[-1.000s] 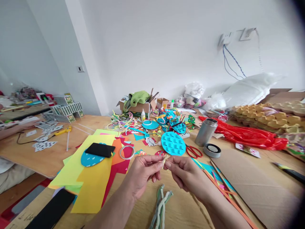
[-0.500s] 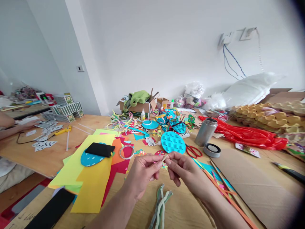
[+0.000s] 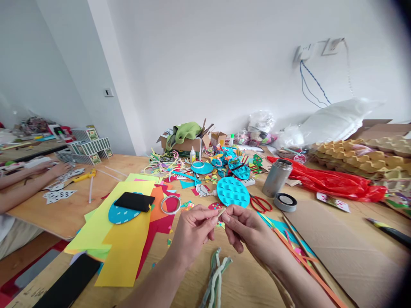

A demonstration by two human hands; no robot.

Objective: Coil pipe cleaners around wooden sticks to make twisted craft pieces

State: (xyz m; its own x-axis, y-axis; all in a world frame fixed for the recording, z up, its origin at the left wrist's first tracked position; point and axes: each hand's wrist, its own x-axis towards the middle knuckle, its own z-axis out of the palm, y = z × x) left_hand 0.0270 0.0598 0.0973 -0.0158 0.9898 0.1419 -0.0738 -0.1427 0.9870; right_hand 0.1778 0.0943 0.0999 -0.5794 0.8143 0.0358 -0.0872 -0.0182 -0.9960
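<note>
Above the middle of the table, my left hand point(image 3: 198, 226) and my right hand point(image 3: 244, 226) meet, fingertips almost touching. Between them they pinch a thin tan strip point(image 3: 221, 212), cord-like, most of it covered by the fingers. A similar tan cord point(image 3: 278, 286) shows beneath my right forearm; whether it is the same piece I cannot tell. Below the hands lies a bundle of pale green and white twisted cords point(image 3: 217, 276). Just beyond the fingers sits a round blue dimpled piece point(image 3: 233, 192), with red-handled scissors point(image 3: 261, 204) to its right.
Coloured paper sheets point(image 3: 123, 239), a black phone point(image 3: 134, 201) and a tape ring point(image 3: 171, 204) lie left. A metal flask point(image 3: 278, 177), its lid point(image 3: 285, 202), cardboard point(image 3: 334, 244) and a knife point(image 3: 390, 231) are right. Another person's arms point(image 3: 28, 184) reach over playing cards.
My hands hold nearly the same pose, pinching the tan strip. At the far left, the other person's arms have come further in over the cards.
</note>
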